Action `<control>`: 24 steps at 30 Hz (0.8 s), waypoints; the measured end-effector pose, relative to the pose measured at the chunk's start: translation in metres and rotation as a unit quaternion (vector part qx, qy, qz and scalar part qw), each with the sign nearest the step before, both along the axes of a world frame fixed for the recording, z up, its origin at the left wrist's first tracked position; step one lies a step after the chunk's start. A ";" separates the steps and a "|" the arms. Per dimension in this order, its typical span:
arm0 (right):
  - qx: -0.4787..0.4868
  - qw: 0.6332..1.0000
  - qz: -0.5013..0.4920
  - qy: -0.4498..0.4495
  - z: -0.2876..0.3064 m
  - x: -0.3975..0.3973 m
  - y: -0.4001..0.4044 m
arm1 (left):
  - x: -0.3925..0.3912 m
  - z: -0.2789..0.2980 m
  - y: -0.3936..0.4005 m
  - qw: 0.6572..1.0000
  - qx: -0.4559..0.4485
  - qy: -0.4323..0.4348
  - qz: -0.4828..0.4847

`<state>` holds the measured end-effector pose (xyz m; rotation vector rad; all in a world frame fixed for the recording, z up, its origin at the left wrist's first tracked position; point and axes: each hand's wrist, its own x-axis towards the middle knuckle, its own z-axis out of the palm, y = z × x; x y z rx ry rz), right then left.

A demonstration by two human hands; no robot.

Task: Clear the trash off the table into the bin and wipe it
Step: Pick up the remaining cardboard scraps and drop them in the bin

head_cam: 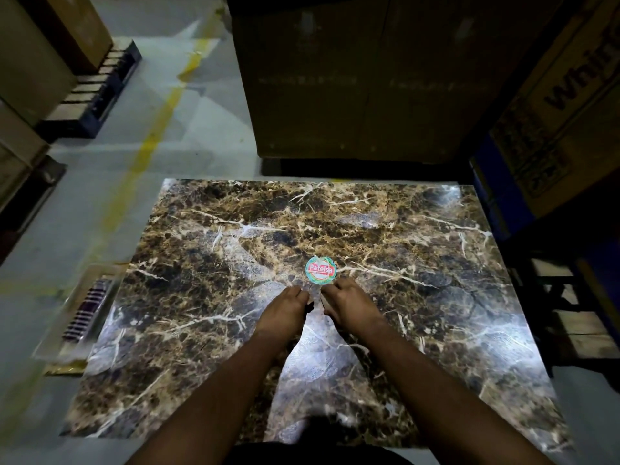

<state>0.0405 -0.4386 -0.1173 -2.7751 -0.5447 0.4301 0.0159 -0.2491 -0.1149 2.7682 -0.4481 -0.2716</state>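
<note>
Tabletop: a glossy brown marble-patterned tabletop (385, 229) with white veins, lit by a bright glare near its 6 o'clock edge.
Trash in view: one small round foil lid with a red "Patelsa" label and green rim (321, 270), lying flat just past the tabletop's centre toward 12 o'clock; no other litter shows on the surface.
Left hand: the left hand (288, 305) is curled, fingers drawn in, at 7 o'clock of the lid and just beside it; whether it pinches anything I cannot tell.
Right hand: the right hand (347, 302) is also curled, at 5 o'clock of the lid, its fingertips at the lid's near rim; contact looks likely, but a firm grip cannot be confirmed.
Between the hands: a small pale scrap seems to sit near the right hand's thumb, too blurred to name.
Bin: a clear plastic container with something dark and striped inside (80, 317) sits on the floor at 9 o'clock of the tabletop; it may be the bin, though that is a guess.
Wiping cloth: none visible.
Progress: the surface looks almost cleared, so the clearing stage seems near its end, with the lid still to lift and drop in the bin.
Left to do: bin the lid, then the whole wipe, which appears not yet begun.
</note>
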 end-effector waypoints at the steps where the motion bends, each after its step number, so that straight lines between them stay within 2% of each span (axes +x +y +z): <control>1: -0.004 1.000 -0.005 -0.002 0.002 -0.002 0.001 | -0.001 0.000 0.000 1.000 0.000 -0.004 0.001; 9: -0.063 0.997 0.004 -0.054 -0.005 -0.026 0.000 | -0.028 0.002 0.000 0.994 0.070 -0.079 -0.031; 13: -0.048 0.998 -0.002 -0.046 0.005 -0.021 0.000 | -0.030 -0.001 -0.001 0.996 0.076 -0.016 -0.032; 20: -0.007 0.998 -0.049 -0.027 0.009 -0.016 0.001 | -0.029 0.004 -0.005 0.992 0.092 -0.039 -0.078; 22: 0.014 0.998 -0.060 -0.022 0.010 -0.019 -0.001 | -0.028 0.005 -0.008 0.997 0.061 -0.028 -0.049; 24: 0.036 0.997 -0.066 -0.022 0.010 -0.020 -0.006 | -0.025 0.012 -0.010 0.998 -0.021 0.032 0.044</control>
